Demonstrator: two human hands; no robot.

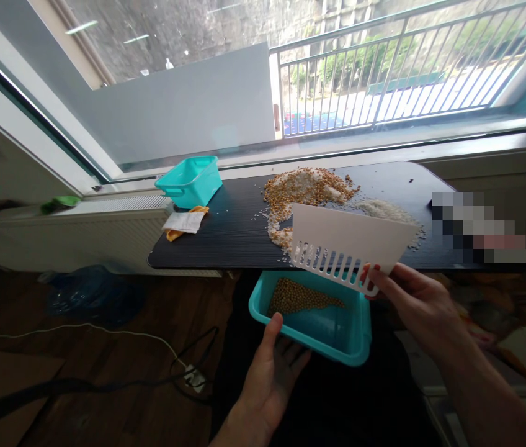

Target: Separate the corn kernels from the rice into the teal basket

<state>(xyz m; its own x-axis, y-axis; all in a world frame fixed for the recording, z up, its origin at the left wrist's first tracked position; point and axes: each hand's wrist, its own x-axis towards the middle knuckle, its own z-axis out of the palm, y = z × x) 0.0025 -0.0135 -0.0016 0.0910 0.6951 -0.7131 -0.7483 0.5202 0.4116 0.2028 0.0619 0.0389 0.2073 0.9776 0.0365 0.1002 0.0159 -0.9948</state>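
Observation:
My right hand (412, 295) grips a flat white slotted plastic piece (351, 233) by its lower right corner, fingertips showing through the slots. The piece is held over the table's near edge, above the far rim of a turquoise tub (360, 357). Brownish round beans or peas (303, 297) lie heaped at the tub's far left side. My left hand (275, 366) supports the tub from its near left side, thumb on the rim and fingers underneath. Beyond the white piece, a pile of yellowish grains mixed with white ones (307, 184) lies on the dark table (235, 230).
Whitish grains (384, 210) are spread to the right of the pile. A second turquoise tub (193, 180) stands at the table's back left, near a white and orange packet (185, 222). Behind runs a window. Cables and a power strip (194, 377) lie on the floor.

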